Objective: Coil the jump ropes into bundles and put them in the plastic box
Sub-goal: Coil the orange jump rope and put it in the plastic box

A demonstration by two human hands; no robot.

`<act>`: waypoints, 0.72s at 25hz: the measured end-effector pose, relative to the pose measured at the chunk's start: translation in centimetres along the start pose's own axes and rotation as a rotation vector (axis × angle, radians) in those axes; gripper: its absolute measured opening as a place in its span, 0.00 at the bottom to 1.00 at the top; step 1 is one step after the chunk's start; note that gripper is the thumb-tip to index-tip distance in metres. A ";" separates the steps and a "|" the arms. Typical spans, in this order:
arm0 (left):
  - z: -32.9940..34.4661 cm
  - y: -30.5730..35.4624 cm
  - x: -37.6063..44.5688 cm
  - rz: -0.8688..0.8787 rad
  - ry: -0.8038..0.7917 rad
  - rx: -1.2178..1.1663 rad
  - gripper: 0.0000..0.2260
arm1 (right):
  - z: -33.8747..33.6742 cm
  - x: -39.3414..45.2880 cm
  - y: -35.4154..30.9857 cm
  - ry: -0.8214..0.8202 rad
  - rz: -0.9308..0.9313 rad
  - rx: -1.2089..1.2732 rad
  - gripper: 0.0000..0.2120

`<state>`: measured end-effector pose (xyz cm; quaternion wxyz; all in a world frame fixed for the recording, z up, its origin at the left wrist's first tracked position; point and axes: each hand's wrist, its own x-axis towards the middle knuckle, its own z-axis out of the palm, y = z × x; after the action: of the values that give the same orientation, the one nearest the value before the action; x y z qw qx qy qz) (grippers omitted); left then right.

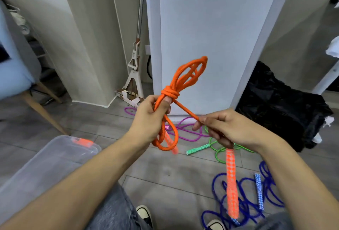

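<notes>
From the right hand point(222, 128), fingers pinched on the orange woven jump rope point(185, 75) with its patterned handle point(231, 183) dangling below, a taut strand runs up-left to the wraps above the left hand point(153, 117), which clamps the upright bundle, clear plastic box point(36, 171) lower left.

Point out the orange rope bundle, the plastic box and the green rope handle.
orange rope bundle point(169, 93), head view, on the wrapped turns.
plastic box point(55, 149), head view, on its lid.
green rope handle point(197, 149), head view, mid-handle.
</notes>
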<state>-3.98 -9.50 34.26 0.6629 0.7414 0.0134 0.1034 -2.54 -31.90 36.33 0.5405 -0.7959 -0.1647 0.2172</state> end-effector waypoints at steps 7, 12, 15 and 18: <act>-1.7 -1.4 1.8 -0.107 0.173 0.093 0.06 | -1.5 -2.7 -1.3 -0.247 0.191 -0.025 0.08; -2.4 -1.9 2.1 -0.275 0.105 0.228 0.09 | -2.2 -3.7 -2.3 -0.122 0.175 -0.039 0.07; -2.7 -2.5 2.5 -0.313 0.085 0.257 0.09 | -0.5 -3.4 -3.6 -0.082 0.000 -0.108 0.07; -2.8 -2.7 2.3 -0.251 -0.007 0.329 0.09 | 2.1 -3.5 -4.4 -0.076 -0.147 -0.262 0.06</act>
<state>-1.88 -6.02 32.18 0.5404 0.8327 0.1200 0.0139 -6.78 -30.37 40.38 0.4399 -0.8365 -0.2700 0.1838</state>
